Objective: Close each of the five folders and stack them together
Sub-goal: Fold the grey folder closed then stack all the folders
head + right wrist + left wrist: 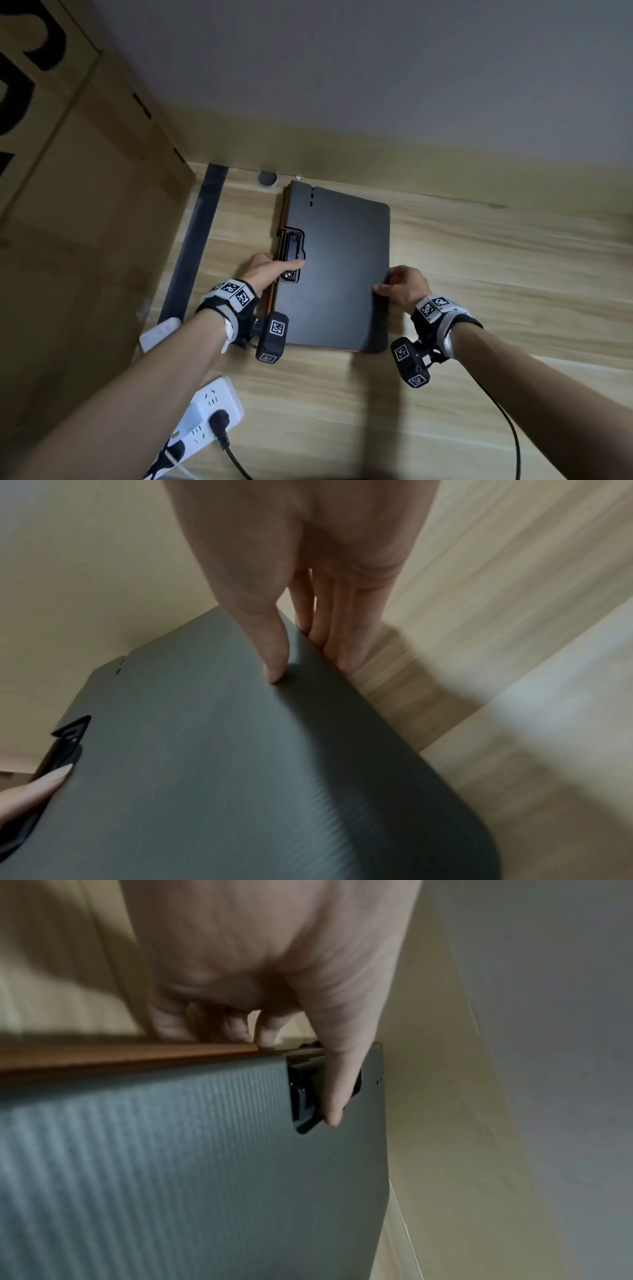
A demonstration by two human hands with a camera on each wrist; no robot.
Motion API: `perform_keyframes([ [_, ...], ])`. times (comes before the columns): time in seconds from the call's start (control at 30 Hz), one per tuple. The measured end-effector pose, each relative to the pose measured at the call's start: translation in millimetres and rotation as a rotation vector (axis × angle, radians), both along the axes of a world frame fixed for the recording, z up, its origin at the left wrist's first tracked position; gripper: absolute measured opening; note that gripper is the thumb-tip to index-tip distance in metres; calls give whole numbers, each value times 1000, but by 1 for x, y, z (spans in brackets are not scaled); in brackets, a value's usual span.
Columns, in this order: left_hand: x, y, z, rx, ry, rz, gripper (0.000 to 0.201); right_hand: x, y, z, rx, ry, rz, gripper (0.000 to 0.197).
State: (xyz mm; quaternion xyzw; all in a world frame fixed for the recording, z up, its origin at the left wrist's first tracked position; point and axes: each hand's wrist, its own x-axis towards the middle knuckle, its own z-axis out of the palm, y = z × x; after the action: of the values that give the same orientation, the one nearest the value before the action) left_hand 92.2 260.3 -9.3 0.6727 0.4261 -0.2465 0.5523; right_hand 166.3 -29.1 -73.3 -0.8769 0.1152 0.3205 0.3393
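A stack of closed folders [337,270] is seen lying flat on the wooden surface [496,274], close to the wall at the far edge. The top folder is dark grey with a fine ribbed cover, and a black clip [291,255] is set into a cut-out on its left side. A brown folder edge [126,1056] is exposed just beneath the grey cover along the spine side; how many folders lie below cannot be told.

The left hand [270,270] is clamped on the spine edge of the stack: the thumb is laid across the clip on top, while the fingers [205,1023] are curled down against the brown edge. The right hand [402,286] is clamped on the opposite, open edge, with the thumb pressed on top of the grey cover and the fingers [346,631] tucked down along the side. The cover is bowed slightly upward near that grip.

A cardboard box [68,171] stands to the left of the stack, and a white power strip [205,414] with a black plug in it lies on the surface near the left forearm. A round grey cable port [267,179] is set into the surface just beyond the stack's far left corner.
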Motion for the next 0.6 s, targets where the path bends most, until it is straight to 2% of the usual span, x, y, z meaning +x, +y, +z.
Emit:
perform_keyframes([
  [0.07, -4, -8, 0, -22, -34, 6, 109, -2, -7, 0, 32, -6, -15, 42],
  [0.17, -7, -23, -1, -32, -106, 53, 91, -5, -17, 2, 74, 2, -26, 39],
  [0.2, -8, -28, 2, -36, -117, 50, 93, -7, -21, 1, 77, 5, -24, 40],
  [0.3, -13, -44, 4, -13, -123, -28, 118, -13, -36, 6, 58, 5, -30, 50],
  [0.5, -27, -94, 2, -66, -157, 1, 103, -30, -81, 9, -6, 4, 17, 54],
  [0.6, -33, -120, 9, -103, -192, 28, 93, -33, -108, 14, 88, 8, -53, 54],
])
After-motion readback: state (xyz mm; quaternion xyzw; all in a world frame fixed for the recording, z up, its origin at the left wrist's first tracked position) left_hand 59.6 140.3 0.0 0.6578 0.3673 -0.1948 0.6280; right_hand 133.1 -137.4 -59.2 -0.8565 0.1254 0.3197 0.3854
